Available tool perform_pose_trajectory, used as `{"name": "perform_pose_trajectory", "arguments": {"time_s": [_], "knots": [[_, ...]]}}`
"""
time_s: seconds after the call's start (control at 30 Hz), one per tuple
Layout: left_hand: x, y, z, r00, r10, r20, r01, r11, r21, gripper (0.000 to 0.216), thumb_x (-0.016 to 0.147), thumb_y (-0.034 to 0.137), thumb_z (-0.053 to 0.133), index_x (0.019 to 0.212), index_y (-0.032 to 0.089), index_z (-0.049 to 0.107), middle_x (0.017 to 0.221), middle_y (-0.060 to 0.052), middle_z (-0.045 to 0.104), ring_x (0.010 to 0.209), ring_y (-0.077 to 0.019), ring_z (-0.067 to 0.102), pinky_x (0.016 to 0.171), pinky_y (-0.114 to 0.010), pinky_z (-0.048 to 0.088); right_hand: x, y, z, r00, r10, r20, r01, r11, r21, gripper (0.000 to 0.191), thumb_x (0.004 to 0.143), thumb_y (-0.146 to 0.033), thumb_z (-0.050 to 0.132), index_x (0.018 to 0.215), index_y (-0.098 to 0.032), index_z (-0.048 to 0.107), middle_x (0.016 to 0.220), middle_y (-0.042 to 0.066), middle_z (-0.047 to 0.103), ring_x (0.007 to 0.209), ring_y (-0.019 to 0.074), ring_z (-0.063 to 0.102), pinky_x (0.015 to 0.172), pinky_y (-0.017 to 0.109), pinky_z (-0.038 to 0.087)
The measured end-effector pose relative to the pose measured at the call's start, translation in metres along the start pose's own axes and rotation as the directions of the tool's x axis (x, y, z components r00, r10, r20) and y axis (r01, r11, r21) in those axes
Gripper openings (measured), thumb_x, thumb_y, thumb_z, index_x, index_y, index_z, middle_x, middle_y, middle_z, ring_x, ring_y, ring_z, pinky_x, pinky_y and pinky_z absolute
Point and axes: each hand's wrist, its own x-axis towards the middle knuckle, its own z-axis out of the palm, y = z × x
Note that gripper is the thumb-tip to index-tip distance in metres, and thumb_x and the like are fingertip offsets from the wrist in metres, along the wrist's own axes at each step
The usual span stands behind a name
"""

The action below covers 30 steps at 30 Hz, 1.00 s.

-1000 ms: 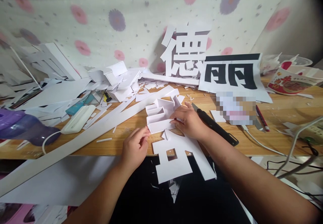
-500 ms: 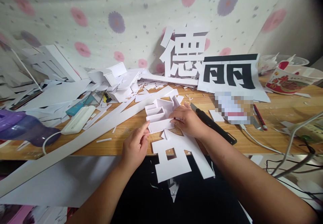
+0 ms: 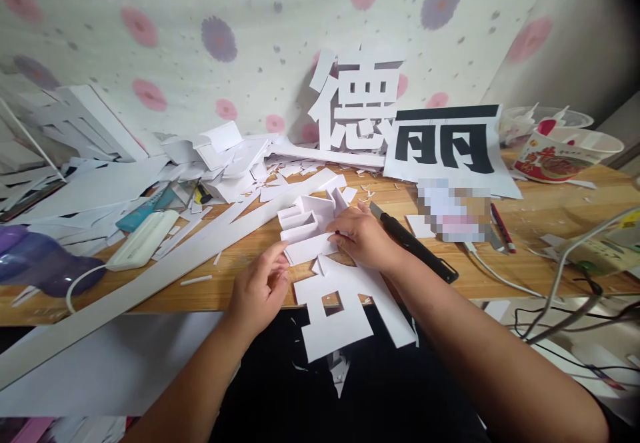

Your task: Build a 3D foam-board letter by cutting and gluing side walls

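Note:
A white cut-out paper character (image 3: 325,310) lies over the front edge of the wooden desk (image 3: 500,270), with folded white paper walls (image 3: 305,226) standing on its far part. My right hand (image 3: 363,240) presses its fingers together on the right side of those walls. My left hand (image 3: 260,290) rests at the lower left corner of the walls, forefinger and thumb touching the paper edge. A black craft knife (image 3: 413,243) lies just right of my right hand.
A white cut-out character (image 3: 357,106) and a printed black character sheet (image 3: 445,146) lean on the flowered wall. Paper scraps and long strips (image 3: 165,263) cover the left side. A purple object (image 3: 30,256), a paper bowl (image 3: 565,156), pens and cables (image 3: 565,296) lie about.
Both hands stay on the folded paper walls; my left forefinger has shifted slightly along the paper corner. The view has drifted a little to the right.

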Motion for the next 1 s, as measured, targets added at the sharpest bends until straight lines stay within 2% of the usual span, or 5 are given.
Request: {"name": "perform_pose_trajectory", "arguments": {"time_s": [0.17,0.37,0.57,0.83,1.0], "knots": [[0.0008,-0.0015,0.0009,0.998,0.058,-0.016,-0.057,0.997,0.051,0.040,0.085,0.010,0.049,0.122,0.023,0.053,0.092,-0.003,0.067,0.080,-0.0128,0.069,0.080,-0.027,0.058,0.0001,-0.0006,0.0001,1.000,0.014,0.003,-0.014,1.000,0.017,0.012,0.086,-0.015,0.056,0.083,-0.021,0.067,0.078,0.001,0.067,0.085,0.0204,0.058,0.098,0.052,0.024],[0.0028,0.0002,0.0000,1.000,0.017,-0.017,-0.017,0.999,0.036,0.037,0.083,0.010,0.047,0.117,0.022,0.056,0.089,-0.002,0.068,0.077,-0.0128,0.069,0.077,-0.026,0.059,0.0003,-0.0035,-0.0005,0.999,0.035,0.001,-0.035,0.999,0.011,0.013,0.085,-0.015,0.056,0.083,-0.021,0.067,0.077,0.001,0.068,0.087,0.0210,0.058,0.101,0.057,0.021],[-0.0005,0.0004,0.0021,1.000,-0.003,-0.010,0.003,1.000,0.028,0.040,0.083,0.011,0.049,0.121,0.021,0.053,0.093,-0.004,0.067,0.079,-0.0138,0.069,0.078,-0.027,0.059,-0.0012,-0.0030,-0.0002,0.999,0.040,0.001,-0.040,0.999,0.001,0.014,0.085,-0.018,0.055,0.083,-0.022,0.068,0.080,0.002,0.069,0.089,0.0212,0.059,0.102,0.060,0.020],[-0.0031,-0.0011,0.0046,0.998,0.047,-0.039,-0.044,0.997,0.070,0.043,0.083,0.010,0.049,0.125,0.021,0.052,0.095,-0.004,0.068,0.081,-0.0141,0.069,0.080,-0.028,0.059,-0.0024,-0.0050,-0.0014,0.999,0.038,0.000,-0.038,0.999,0.012,0.011,0.085,-0.019,0.056,0.082,-0.021,0.066,0.079,0.002,0.067,0.088,0.0214,0.059,0.103,0.062,0.017],[-0.0031,-0.0009,0.0038,0.999,0.009,-0.031,-0.007,0.999,0.048,0.040,0.084,0.013,0.050,0.123,0.022,0.053,0.094,-0.004,0.068,0.080,-0.0142,0.069,0.079,-0.028,0.059,-0.0025,-0.0051,-0.0016,0.999,0.053,0.007,-0.053,0.998,0.018,0.010,0.084,-0.017,0.056,0.082,-0.022,0.065,0.081,0.002,0.068,0.091,0.0219,0.059,0.104,0.061,0.016]]}}
